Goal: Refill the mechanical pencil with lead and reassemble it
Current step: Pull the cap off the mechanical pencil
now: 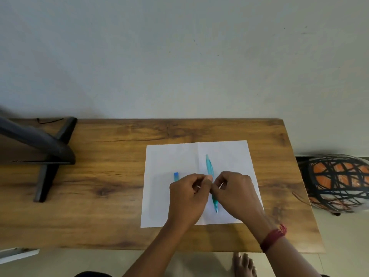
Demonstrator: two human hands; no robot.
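A teal see-through mechanical pencil [209, 166] lies lengthwise on a white sheet of paper [159, 196], its tip pointing toward me. My left hand [187, 198] and my right hand [235, 194] meet over the pencil's middle, fingertips pinched together and touching. The fingers hide what is between them, so I cannot tell whether they grip the pencil or a small part. A blue lead case [176, 176] lies on the paper just left of my left hand, its lower part hidden by the hand.
The paper lies on a wooden table [99, 216] against a pale wall. A black monitor stand [54, 156] occupies the table's left end. A round orange-and-black wire basket [337, 182] sits off the table's right edge. My bare foot [244, 264] shows below the front edge.
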